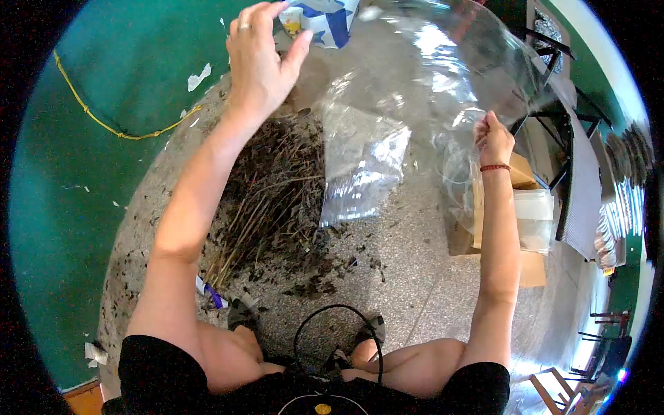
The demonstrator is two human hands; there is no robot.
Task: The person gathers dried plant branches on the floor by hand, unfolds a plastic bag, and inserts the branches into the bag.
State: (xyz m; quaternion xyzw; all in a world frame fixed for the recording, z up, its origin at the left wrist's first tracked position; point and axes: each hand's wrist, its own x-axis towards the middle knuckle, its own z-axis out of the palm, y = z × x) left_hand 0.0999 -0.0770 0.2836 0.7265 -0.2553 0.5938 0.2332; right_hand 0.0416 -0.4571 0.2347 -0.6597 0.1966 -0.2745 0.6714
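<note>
My left hand (pixel 261 62) is raised at the upper left with its fingers apart and nothing in them. At the right, my right hand (pixel 494 140) pinches the edge of a large clear plastic sheet or bag (pixel 443 62), which spreads across the top of the view. Another piece of clear plastic (pixel 363 162) hangs or lies at the centre; whether it joins the large one I cannot tell. Below my left hand, a heap of dry dark stalks and leaves (pixel 277 200) lies on the speckled floor.
A blue and white bag (pixel 328 21) stands at the top. Cardboard (pixel 531 270) and a clear packet (pixel 534 220) lie beside my right forearm, near a grey chair or rack (pixel 581 187). A yellow rope (pixel 104 124) crosses the green floor at left.
</note>
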